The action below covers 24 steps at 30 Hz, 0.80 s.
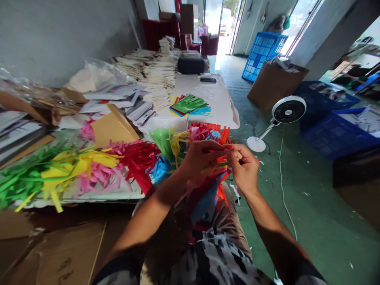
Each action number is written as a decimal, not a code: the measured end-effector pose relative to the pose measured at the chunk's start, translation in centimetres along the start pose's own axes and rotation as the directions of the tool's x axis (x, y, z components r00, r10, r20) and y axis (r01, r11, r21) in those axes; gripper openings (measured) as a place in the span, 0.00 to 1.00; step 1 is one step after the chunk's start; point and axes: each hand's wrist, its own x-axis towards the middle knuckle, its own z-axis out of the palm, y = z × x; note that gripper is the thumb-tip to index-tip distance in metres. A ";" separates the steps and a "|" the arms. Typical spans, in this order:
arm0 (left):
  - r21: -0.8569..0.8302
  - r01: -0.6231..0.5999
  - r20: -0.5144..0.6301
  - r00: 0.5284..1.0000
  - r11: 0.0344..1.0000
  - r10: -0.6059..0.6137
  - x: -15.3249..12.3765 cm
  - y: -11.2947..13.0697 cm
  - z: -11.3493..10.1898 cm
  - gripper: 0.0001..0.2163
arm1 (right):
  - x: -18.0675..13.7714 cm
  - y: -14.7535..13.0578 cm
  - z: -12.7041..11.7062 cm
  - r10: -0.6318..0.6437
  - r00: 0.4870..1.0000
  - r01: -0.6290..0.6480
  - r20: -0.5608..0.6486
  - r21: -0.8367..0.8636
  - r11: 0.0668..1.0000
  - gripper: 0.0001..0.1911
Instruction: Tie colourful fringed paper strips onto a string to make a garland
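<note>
My left hand (pixel 199 157) and my right hand (pixel 245 168) meet above my lap, fingertips closed together on a red-orange fringed paper tassel (pixel 221 158). The exact pinch point is partly hidden by the fingers. Across my thighs hang more fringed strips, with a blue one (pixel 203 200) and dark red ones beneath the hands. Just beyond my left hand are light green fringe (pixel 162 141) and yellow fringe (pixel 179 143). Along the table's near edge lie heaps of green fringe (pixel 22 174), yellow fringe (pixel 75 161), pink fringe (pixel 102 178) and red fringe (pixel 139 160).
Further up the white-covered table (pixel 224 107) lie a fanned stack of fringed sheets (pixel 190 104), a phone (pixel 208 80) and a dark case (pixel 191 65). Piled cream bundles (pixel 160 75) line its left. A white fan (pixel 288 110), a cardboard box (pixel 274 81) and blue crates (pixel 344 128) stand right.
</note>
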 end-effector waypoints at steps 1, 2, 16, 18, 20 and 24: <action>-0.015 -0.001 0.004 1.000 1.000 0.001 -0.1 0.0 -0.1 0.18 | 0.0 0.0 0.0 -0.001 1.000 0.001 0.000 0.005 1.000 0.09; -0.031 -0.002 0.004 1.000 1.000 0.002 -0.1 0.0 -0.2 0.17 | 0.0 0.0 0.0 -0.002 1.000 0.002 0.000 0.014 1.000 0.09; -0.072 -0.040 -0.086 0.996 0.997 0.034 -0.8 -1.1 -0.1 0.15 | 0.0 -0.2 0.2 -0.014 0.999 0.014 0.036 0.005 1.000 0.09; -0.078 -0.058 -0.098 0.994 0.995 0.050 -0.9 -1.2 0.0 0.14 | 0.0 -0.2 0.2 -0.022 0.999 0.021 0.037 0.009 1.000 0.09; -0.086 -0.071 -0.111 0.992 0.994 0.062 -1.0 -1.2 0.0 0.13 | 0.0 -0.1 0.3 -0.021 0.999 0.020 0.045 0.017 1.000 0.09; -0.081 -0.088 -0.145 0.987 0.993 0.075 -1.4 -1.0 0.3 0.13 | -0.1 0.3 0.4 -0.015 0.999 0.015 0.041 0.015 1.000 0.08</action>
